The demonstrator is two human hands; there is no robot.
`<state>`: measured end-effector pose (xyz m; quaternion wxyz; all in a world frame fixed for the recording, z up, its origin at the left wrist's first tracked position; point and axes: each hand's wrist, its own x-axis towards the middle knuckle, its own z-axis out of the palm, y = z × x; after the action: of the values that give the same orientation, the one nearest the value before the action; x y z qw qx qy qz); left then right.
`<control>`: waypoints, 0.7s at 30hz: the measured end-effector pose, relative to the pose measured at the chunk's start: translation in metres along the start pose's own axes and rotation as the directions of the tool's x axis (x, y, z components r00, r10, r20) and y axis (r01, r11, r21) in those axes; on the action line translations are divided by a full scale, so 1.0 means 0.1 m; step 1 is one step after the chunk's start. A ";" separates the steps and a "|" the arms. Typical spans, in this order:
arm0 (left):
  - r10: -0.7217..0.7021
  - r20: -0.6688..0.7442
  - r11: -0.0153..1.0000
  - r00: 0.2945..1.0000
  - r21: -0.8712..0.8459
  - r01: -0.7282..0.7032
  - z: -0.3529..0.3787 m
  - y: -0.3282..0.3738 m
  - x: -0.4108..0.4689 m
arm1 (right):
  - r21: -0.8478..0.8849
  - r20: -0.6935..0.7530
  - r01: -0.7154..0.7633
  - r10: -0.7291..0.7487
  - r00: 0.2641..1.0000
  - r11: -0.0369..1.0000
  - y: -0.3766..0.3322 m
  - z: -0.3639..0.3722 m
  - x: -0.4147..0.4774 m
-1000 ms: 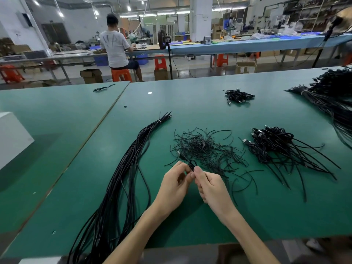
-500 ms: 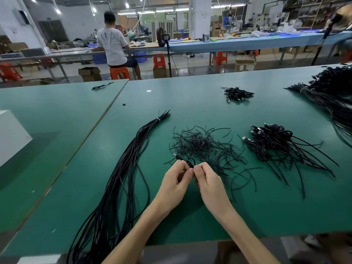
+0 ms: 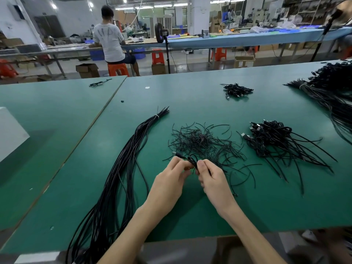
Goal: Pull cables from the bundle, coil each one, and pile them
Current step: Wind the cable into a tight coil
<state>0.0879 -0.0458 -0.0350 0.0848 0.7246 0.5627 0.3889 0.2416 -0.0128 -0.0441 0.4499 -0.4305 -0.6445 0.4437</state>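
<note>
Head view: one cable mid-coil, plenty left.
My left hand (image 3: pixel 171 180) and right hand (image 3: pixel 213 180) both pinch a thin black cable (image 3: pixel 192 161), looped small just above the green surface (image 3: pixel 190 96). A pile of coiled black cables (image 3: pixel 272 140) lies to the right; the long tied bundle of black cables (image 3: pixel 133 149) on the left looks thick, so I judge most work remains.

A green table (image 3: pixel 190 96) carries a long cable bundle (image 3: pixel 122 168), short loose strands (image 3: pixel 200 141) and coiled cables (image 3: pixel 272 138).
</note>
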 end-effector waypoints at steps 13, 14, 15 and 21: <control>0.370 -0.151 0.854 0.917 0.443 -0.272 -0.08 0.09 0.01 | -0.009 0.003 -0.017 0.017 1.000 1.000 -0.01 0.02 0.00; 0.360 -0.160 0.858 0.919 0.443 -0.259 -0.08 0.10 0.02 | -0.012 0.004 -0.017 0.017 1.000 1.000 0.00 0.02 0.01; 0.349 -0.170 0.861 0.922 0.447 -0.244 -0.08 0.11 0.03 | -0.015 0.005 -0.019 0.019 1.000 1.000 0.00 0.02 0.01; 0.306 -0.201 0.857 0.930 0.484 -0.177 0.00 0.12 0.02 | -0.015 -0.008 -0.026 0.026 1.000 1.000 -0.03 0.03 0.00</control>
<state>0.0969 -0.0480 -0.0270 -0.2162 0.7291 0.5481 0.3482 0.2384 -0.0141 -0.0420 0.4432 -0.4439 -0.6404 0.4431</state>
